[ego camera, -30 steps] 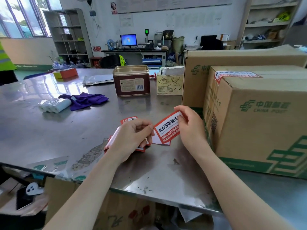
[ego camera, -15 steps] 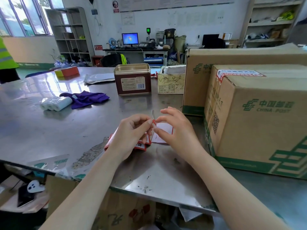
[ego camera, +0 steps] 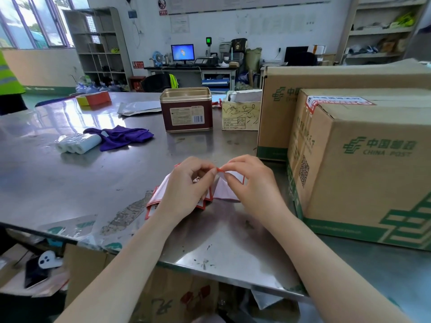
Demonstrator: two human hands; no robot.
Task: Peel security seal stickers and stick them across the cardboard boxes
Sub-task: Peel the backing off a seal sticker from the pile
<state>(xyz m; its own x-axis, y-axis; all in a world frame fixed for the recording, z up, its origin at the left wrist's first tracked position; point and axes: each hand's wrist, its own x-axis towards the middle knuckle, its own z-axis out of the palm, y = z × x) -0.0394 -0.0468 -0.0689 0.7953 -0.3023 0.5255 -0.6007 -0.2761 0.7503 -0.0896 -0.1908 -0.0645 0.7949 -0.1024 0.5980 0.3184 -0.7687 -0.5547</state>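
My left hand [ego camera: 186,187] holds a stack of red-and-white seal stickers [ego camera: 155,201] just above the steel table [ego camera: 70,183]. Its thumb and forefinger pinch a red corner of the top sticker sheet [ego camera: 225,191]. My right hand [ego camera: 251,183] pinches the same corner from the right, white backing facing me. To the right stands a China Post cardboard box [ego camera: 363,164], with one seal sticker [ego camera: 335,100] stuck over its top left edge. A larger cardboard box [ego camera: 277,113] stands behind it.
A brown tin [ego camera: 186,110] and a small scribbled carton [ego camera: 240,115] stand mid-table. A purple cloth [ego camera: 121,136] and white rolls [ego camera: 77,142] lie to the left. An orange-yellow box [ego camera: 93,99] sits far left. Cardboard is stored under the table's near edge.
One second ago my right hand held a sticker face up, away from the stack. It has come back to the stack, and both hands now pinch one corner together.
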